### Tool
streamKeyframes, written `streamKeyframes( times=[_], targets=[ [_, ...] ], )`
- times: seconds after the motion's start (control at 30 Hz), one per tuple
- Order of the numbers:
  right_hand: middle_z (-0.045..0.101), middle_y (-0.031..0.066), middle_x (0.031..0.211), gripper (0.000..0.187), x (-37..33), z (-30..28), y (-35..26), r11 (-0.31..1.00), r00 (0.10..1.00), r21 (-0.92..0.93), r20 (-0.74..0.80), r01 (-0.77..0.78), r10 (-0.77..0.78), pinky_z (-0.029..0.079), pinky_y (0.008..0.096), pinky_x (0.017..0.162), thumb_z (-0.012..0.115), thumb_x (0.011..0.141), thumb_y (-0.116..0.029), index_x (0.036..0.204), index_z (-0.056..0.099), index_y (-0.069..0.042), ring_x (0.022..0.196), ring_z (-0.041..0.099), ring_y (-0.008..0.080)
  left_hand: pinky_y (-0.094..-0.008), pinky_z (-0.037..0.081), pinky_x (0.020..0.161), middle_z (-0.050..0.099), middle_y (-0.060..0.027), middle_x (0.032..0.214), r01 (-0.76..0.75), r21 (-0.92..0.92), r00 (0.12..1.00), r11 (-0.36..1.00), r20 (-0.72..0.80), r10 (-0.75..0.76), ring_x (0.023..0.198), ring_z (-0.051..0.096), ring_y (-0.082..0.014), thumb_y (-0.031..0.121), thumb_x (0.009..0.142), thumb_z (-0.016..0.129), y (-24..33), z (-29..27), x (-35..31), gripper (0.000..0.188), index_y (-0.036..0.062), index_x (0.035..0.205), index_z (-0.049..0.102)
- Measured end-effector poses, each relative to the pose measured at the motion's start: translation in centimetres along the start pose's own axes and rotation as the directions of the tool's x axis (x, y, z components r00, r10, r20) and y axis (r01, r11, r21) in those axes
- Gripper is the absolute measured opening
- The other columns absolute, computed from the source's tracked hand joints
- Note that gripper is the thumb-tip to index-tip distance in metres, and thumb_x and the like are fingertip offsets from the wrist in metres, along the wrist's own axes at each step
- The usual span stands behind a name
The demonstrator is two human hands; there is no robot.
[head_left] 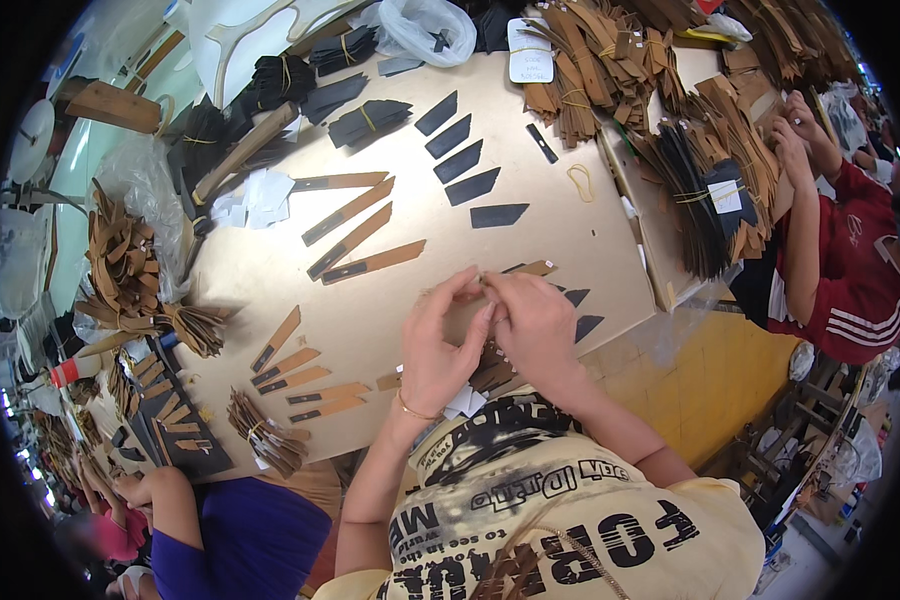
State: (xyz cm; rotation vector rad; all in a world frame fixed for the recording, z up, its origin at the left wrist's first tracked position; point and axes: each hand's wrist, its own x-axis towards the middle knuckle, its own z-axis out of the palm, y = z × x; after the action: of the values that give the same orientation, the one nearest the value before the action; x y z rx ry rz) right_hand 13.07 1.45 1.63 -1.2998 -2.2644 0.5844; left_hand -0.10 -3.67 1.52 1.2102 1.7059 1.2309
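Note:
My left hand (438, 335) and my right hand (533, 325) meet above the near part of the table, fingertips pinched together. Whatever lies between the fingertips is too small or hidden to name. Below and beside them lie brown leather strips (495, 370) and dark pieces (588, 327), partly covered by my hands. Left of my hands, brown strips with dark patches (375, 262) are fanned out in a row. Farther off, several slant-ended black pieces (458, 160) form a column. Small white paper slips (465, 402) sit by my left wrist.
A yellow rubber band (580, 183) lies on the tan tabletop (530, 235). Tied brown bundles (595, 75) crowd the far side, with black bundles (370, 122) nearby. Brown strips (125, 265) heap up at left. A co-worker in red (830, 260) stands right; another in purple (250, 530) sits lower left.

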Motion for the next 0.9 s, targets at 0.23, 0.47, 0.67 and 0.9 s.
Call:
streamKeyframes(
  times=[0.23,0.47,0.67,0.9],
  targets=[
    [0.074,0.0108,0.083,0.019,1.1,-1.2,1.9,0.793,0.903,0.433,0.24,-0.428,0.357,0.052,0.0267,0.072,0.068,0.086,-0.009,0.101,0.067,0.002,0.077,0.069,0.0112,-0.0387,0.038,0.086,0.058,-0.0083,0.098,-0.036,0.39,0.997,0.92,-0.054,0.062,0.093,0.054,-0.0253,0.015,0.079,0.077,-1.0,1.2,0.1,0.013,0.0071,0.089,0.074],
    [0.071,0.0073,0.085,0.01,0.7,-1.1,3.3,0.698,0.848,0.482,0.333,-0.53,0.413,0.05,0.0236,0.07,0.068,0.084,-0.003,0.092,0.062,0.002,0.08,0.064,0.0088,-0.0415,0.032,0.093,0.058,-0.0074,0.101,0.01,0.373,1.0,0.928,-0.025,0.0,0.097,0.051,-0.027,0.017,0.08,0.075,-1.5,1.5,0.1,0.012,0.0088,0.089,0.074],
    [0.071,0.0081,0.085,0.009,1.0,-1.1,4.0,0.675,0.835,0.493,0.369,-0.548,0.409,0.05,0.0223,0.07,0.067,0.084,-0.002,0.088,0.06,0.001,0.079,0.063,0.0072,-0.0409,0.031,0.093,0.06,-0.0065,0.1,0.055,0.359,0.998,0.932,-0.029,-0.048,0.099,0.051,-0.0261,0.016,0.081,0.074,-1.6,1.6,0.3,0.011,0.0088,0.089,0.076],
    [0.072,0.0101,0.075,0.012,0.7,-0.6,4.1,0.652,0.862,0.565,0.297,-0.506,0.411,0.047,0.0242,0.058,0.067,0.08,-0.008,0.083,0.06,0.002,0.066,0.063,0.0078,-0.0383,0.029,0.092,0.059,-0.003,0.101,0.059,0.408,0.998,0.911,-0.024,-0.054,0.095,0.049,-0.0214,0.019,0.08,0.076,-1.2,1.5,0.3,0.014,0.0121,0.092,0.079]
  ],
)
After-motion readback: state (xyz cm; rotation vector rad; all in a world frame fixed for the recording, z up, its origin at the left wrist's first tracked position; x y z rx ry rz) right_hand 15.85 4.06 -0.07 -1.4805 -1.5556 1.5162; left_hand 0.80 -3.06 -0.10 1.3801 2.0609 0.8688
